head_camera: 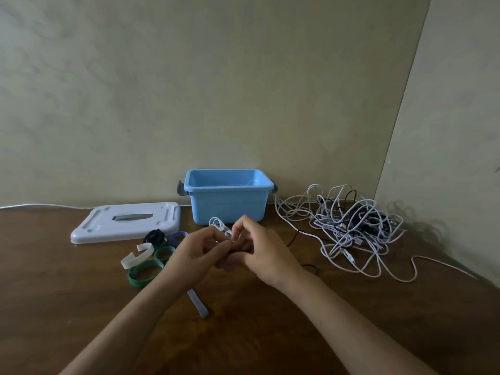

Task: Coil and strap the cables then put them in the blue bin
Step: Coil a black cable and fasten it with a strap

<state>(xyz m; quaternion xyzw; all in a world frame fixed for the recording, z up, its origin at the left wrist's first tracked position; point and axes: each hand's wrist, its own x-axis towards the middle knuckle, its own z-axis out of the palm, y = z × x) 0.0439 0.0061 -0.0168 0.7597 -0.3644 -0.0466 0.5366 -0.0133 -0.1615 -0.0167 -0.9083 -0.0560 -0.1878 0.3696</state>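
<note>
both the left hand (201, 246) and right hand (261, 246) pinch a coiled white cable (219, 226).

Bare table (243, 334) lies before the open blue bin (228, 205); cable tangle (354, 226) blocks right, straps (151, 259) seemingly left.

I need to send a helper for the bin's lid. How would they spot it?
Find the blue bin at the wall. Directly left of it, lying flat on the wooden table, is the lid. It is the only broad pale slab, slotted on top, unlike the small strap loops in front.
</note>
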